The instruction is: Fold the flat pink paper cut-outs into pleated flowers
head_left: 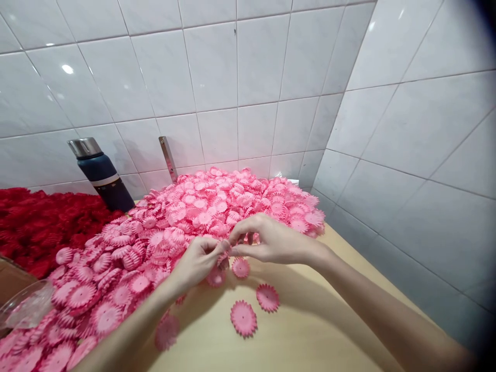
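Note:
A big heap of pink fabric flower petals (201,206) covers the back and left of a light wooden table (310,330). My left hand (197,261) and my right hand (267,240) meet at the heap's front edge, fingertips pinched together on a small pink petal piece (225,257) between them. Three loose pink petals lie on the bare wood just below my hands: one (241,267) close under the fingers, one (267,297) further front, one (243,318) nearest me.
A heap of red petals (39,222) fills the left. A dark blue flask with a steel cap (101,174) stands against the white tiled wall (248,77). A clear plastic bag (23,305) lies at the left edge. A metal strip (168,158) leans on the wall.

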Available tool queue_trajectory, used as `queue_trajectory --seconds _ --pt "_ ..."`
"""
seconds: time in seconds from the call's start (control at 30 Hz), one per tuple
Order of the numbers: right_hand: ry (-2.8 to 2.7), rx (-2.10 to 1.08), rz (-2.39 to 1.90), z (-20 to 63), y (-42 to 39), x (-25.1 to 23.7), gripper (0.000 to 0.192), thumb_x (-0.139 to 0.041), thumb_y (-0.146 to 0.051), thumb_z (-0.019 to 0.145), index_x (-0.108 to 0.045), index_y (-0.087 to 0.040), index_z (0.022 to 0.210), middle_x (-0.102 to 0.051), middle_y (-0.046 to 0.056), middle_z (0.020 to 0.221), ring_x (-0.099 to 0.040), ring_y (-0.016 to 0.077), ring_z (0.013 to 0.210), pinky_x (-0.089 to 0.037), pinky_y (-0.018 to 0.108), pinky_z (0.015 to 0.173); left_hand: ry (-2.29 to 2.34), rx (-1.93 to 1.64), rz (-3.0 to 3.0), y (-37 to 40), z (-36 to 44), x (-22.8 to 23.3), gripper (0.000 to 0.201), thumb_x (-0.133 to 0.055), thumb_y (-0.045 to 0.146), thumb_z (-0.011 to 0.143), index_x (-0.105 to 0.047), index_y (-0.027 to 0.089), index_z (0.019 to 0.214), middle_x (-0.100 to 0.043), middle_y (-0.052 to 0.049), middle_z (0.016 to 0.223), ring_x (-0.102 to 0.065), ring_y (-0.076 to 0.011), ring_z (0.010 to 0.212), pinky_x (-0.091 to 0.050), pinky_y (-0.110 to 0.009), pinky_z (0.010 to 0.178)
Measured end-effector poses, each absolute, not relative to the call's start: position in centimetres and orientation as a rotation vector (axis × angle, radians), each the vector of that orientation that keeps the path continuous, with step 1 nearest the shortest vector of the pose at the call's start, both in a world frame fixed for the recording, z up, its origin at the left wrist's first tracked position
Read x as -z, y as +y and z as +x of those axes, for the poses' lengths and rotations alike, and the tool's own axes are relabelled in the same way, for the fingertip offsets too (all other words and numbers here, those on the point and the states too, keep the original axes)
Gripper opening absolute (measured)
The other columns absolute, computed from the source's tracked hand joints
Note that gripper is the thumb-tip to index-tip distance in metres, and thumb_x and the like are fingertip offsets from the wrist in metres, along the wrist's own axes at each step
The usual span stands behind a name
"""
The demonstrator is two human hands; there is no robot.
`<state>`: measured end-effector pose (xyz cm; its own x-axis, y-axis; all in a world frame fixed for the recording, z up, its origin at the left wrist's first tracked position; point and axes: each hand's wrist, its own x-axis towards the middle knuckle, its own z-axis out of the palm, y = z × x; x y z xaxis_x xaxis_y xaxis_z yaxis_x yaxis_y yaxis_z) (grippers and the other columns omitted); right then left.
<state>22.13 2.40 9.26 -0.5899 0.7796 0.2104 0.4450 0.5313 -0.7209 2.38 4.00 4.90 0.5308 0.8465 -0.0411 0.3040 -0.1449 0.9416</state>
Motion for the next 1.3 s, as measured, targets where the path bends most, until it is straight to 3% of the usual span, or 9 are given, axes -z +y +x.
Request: queue_trajectory --seconds 0.33,0.47,0.57,0.63,0.77,0.9,1.07,1.2,1.3 --pt "-2.273 -0.983 -0.985 22.1 2.3 -9.2 0.015 -0.065 -0.029 0.08 -0.072 -0.017 0.085 -0.073 0.003 0.086 -0.063 0.0149 0.076 -0.046 0.025 0.066 0.863 -0.696 1.766 3.8 2.3 -5.7 0.051 -0.058 0.056 0.079 -0.05 0.013 0.053 -0.042 0.004 0.053 -0.036 -0.0069 0.049 -0.027 -0.019 0.046" --pt "-2.271 -0.893 -0.929 21.8 2.4 -9.1 0.013 -0.058 -0.014 0.08 -0.07 -0.017 0.083 -0.071 0.001 0.078 -0.062 0.0127 0.071 -0.046 0.023 0.063 0.838 -0.69 1.757 3.6 2.3 -5.8 0.046 -0.065 0.049 0.076 -0.049 0.014 0.052 -0.046 0.004 0.054 -0.04 -0.0073 0.05 -0.03 -0.019 0.048" --pt "-2.04 -0.679 -1.113 22.4 3.1 -9.0 0.015 -0.054 -0.018 0.085 -0.067 -0.016 0.079 -0.07 0.003 0.077 -0.063 0.014 0.07 -0.048 0.025 0.063 0.854 -0.614 1.746 3.4 2.3 -5.8 0.044 -0.066 0.044 0.078 -0.045 0.015 0.052 -0.047 0.004 0.051 -0.043 -0.0077 0.047 -0.031 -0.019 0.047" --pt "-1.838 -0.487 -1.29 23.3 3.8 -8.8 0.019 -0.053 -0.029 0.088 -0.066 -0.016 0.09 -0.071 0.008 0.092 -0.065 0.0192 0.082 -0.051 0.031 0.071 0.895 -0.598 1.765 3.4 2.4 -5.9 0.046 -0.064 0.045 0.079 -0.042 0.016 0.05 -0.041 0.005 0.048 -0.04 -0.0069 0.044 -0.028 -0.019 0.044" --pt "-1.774 -0.351 -1.476 24.8 4.4 -8.7 0.054 -0.058 -0.051 0.083 -0.054 -0.018 0.126 -0.058 0.014 0.128 -0.058 0.0294 0.111 -0.046 0.044 0.09 0.956 -0.632 1.781 3.5 2.5 -5.8 0.042 -0.06 0.049 0.081 -0.048 0.016 0.057 -0.042 0.005 0.053 -0.041 -0.0067 0.043 -0.029 -0.019 0.042" --pt "-2.01 -0.626 -1.288 24.2 3.3 -9.6 0.034 -0.055 -0.047 0.086 -0.066 -0.02 0.103 -0.068 0.008 0.106 -0.064 0.0218 0.093 -0.049 0.033 0.077 0.959 -0.602 1.686 3.6 2.5 -5.3 0.035 -0.059 0.05 0.082 -0.053 0.016 0.074 -0.053 0.004 0.056 -0.055 -0.0116 0.042 -0.039 -0.021 0.042" --pt "-2.203 -0.777 -1.066 22.4 2.1 -9.8 0.024 -0.065 -0.041 0.08 -0.063 -0.018 0.081 -0.067 0.002 0.081 -0.06 0.0156 0.077 -0.046 0.027 0.069 0.992 -0.652 1.728 3.5 2.4 -5.2 0.039 -0.059 0.05 0.082 -0.049 0.016 0.064 -0.049 0.005 0.054 -0.056 -0.0118 0.042 -0.037 -0.02 0.041" --pt "-2.263 -0.732 -1.089 21.8 2.0 -9.1 0.019 -0.062 -0.034 0.082 -0.062 -0.017 0.076 -0.065 0.001 0.077 -0.057 0.0143 0.072 -0.043 0.026 0.065 0.998 -0.722 1.715 3.4 2.6 -5.5 0.047 -0.049 0.053 0.086 -0.048 0.016 0.058 -0.044 0.005 0.049 -0.048 -0.0092 0.04 -0.032 -0.02 0.042" --pt "-2.266 -0.723 -1.081 21.6 2.1 -8.9 0.014 -0.057 -0.026 0.084 -0.064 -0.017 0.077 -0.067 0.0 0.075 -0.057 0.0132 0.07 -0.042 0.026 0.064 1.005 -0.792 1.765 3.6 2.5 -5.5 0.049 -0.053 0.053 0.084 -0.044 0.016 0.053 -0.035 0.006 0.048 -0.036 -0.0063 0.042 -0.025 -0.019 0.043"
